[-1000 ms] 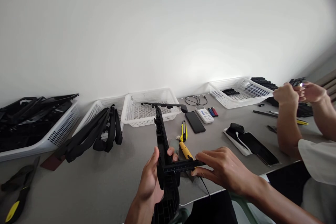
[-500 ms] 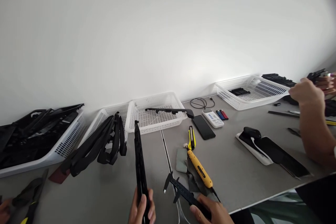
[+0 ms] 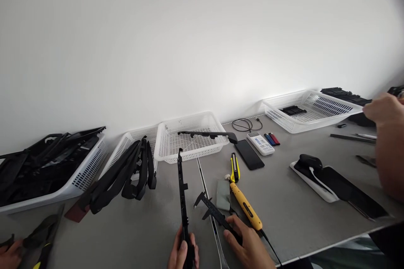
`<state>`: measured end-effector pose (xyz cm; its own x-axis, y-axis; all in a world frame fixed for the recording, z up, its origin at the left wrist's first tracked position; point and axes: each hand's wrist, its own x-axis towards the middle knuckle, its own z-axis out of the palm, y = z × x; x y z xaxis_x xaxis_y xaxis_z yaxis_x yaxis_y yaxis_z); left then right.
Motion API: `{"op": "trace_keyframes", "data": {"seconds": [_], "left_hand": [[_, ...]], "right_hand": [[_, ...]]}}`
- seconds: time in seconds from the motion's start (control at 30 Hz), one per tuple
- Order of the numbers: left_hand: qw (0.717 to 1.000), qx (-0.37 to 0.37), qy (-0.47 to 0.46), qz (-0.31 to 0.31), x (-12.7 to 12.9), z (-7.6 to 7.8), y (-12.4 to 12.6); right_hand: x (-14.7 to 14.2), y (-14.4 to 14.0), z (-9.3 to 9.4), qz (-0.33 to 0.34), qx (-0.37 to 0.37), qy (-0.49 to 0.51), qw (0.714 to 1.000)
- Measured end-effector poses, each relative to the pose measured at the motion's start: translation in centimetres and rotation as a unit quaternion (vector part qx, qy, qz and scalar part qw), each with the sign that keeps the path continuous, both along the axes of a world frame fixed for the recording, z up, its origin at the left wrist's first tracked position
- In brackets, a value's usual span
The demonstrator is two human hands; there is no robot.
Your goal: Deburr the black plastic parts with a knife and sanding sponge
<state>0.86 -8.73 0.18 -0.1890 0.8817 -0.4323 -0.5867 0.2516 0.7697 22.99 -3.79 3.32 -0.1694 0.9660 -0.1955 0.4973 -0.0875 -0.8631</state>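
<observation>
At the bottom edge, the left hand (image 3: pixel 183 254) is closed around the lower end of a long black plastic strip (image 3: pixel 181 193), which stands nearly upright on edge and points away across the grey counter (image 3: pixel 284 206). Just beside it the right hand (image 3: pixel 248 246) is clamped on the body of a black caliper (image 3: pixel 214 214), whose jaws point left toward the strip without touching it. Near the caliper lie a grey pad (image 3: pixel 223 195), a yellow-handled tool (image 3: pixel 246 208) and a yellow utility knife (image 3: pixel 234 167) — all flat on the surface. Farther back sit a dark phone (image 3: pixel 249 154), a white remote (image 3: pixel 260 143) and a coiled black cable (image 3: pixel 246 124). White mesh baskets line the wall: one (image 3: pixel 189 145) with a black strip across its rim, one (image 3: pixel 123 147) draped with black straps (image 3: pixel 126 174), one (image 3: pixel 57 185) at far left heaped with black parts. At right, another person's hand (image 3: pixel 383 109) hovers near a fourth basket (image 3: pixel 303 113). Behind everything rises a plain white wall (image 3: pixel 189 42).
</observation>
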Motion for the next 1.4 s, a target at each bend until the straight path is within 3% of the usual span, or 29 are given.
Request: {"op": "trace_keyframes", "data": {"seconds": [0.13,0.3,0.57,0.83,0.97,1.17,1.27,1.4], "left_hand": [[0.999,0.027,0.002,-0.019,-0.2,-0.4,0.3],[0.998,0.012,0.049,0.021,0.2,0.1,1.1],[0.983,0.018,0.181,0.024,1.5,2.0,2.0],[0.982,-0.026,0.181,0.036,1.6,3.0,1.7],[0.983,-0.027,0.181,0.018,1.2,2.6,1.6],[0.974,-0.072,0.210,0.049,1.2,2.0,1.2],[0.977,-0.070,0.202,0.015,2.0,2.7,1.1],[0.972,-0.014,0.215,-0.099,2.8,3.7,1.1]], "right_hand": [[-0.1,0.2,0.0,-0.019,-0.028,0.030,0.999],[0.4,0.5,-0.3,-0.023,-0.064,0.032,0.997],[-0.7,1.0,-0.1,0.061,-0.057,0.115,0.990],[-1.6,0.4,-0.6,0.086,0.068,0.100,0.989],[-1.6,-0.6,-2.2,0.107,0.117,0.045,0.986],[-1.8,-1.6,-4.0,0.120,0.213,-0.001,0.970],[-1.7,-1.4,-3.6,0.090,0.226,0.020,0.970],[-1.4,-1.1,-2.4,0.076,0.238,0.067,0.966]]}}
